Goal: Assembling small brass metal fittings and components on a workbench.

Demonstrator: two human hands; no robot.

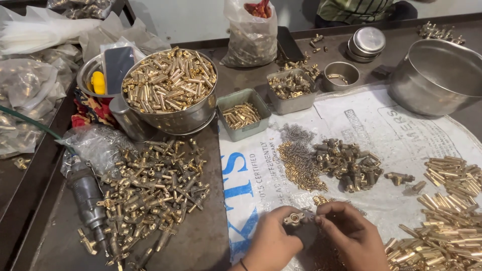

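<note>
My left hand (271,243) holds a small brass fitting (293,219) with a round opening, at the bottom middle of the head view. My right hand (351,233) is closed right beside it, fingertips pinched at the fitting on something too small to make out. Both hands rest over a white printed sack (351,120) spread on the table. Just beyond the fingers lie a heap of small brass springs and tiny parts (300,163) and a pile of darker brass fittings (349,163).
Brass tubes lie piled at the right (447,211). Assembled T-shaped fittings (150,190) cover the left, beside a grey air tool (88,195). Behind stand a steel bowl of brass pins (170,83), two small tins (243,114), a large steel pot (437,75) and plastic bags (251,35).
</note>
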